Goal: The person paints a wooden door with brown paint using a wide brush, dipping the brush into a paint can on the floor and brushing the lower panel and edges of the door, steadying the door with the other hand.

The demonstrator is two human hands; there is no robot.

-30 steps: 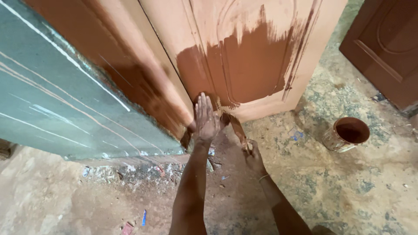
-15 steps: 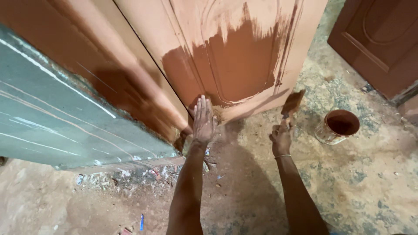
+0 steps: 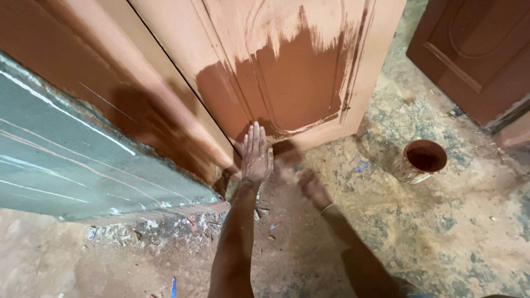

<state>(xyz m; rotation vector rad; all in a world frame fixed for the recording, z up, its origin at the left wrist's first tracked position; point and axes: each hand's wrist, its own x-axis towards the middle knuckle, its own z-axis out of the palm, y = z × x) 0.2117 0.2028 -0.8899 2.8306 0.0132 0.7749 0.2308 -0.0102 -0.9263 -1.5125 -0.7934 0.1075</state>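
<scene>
Head view: the left hand (image 3: 256,157) lies flat, fingers spread and extended, pressed against the bottom edge of a pale peach moulded wooden door panel (image 3: 309,33) that leans on a wall. Reddish-brown wet paint (image 3: 292,88) covers the panel's lower recessed field — ragged brush strokes along its upper margin. The right hand (image 3: 312,189) is motion-blurred just beside the door's base; its grip cannot be determined, and any tool in it is not discernible. A round paint-stained can (image 3: 420,161) of brown paint stands on the mottled, gritty concrete floor (image 3: 469,232), well apart to the right. A dark brown finished door (image 3: 475,49) stands behind the can.
</scene>
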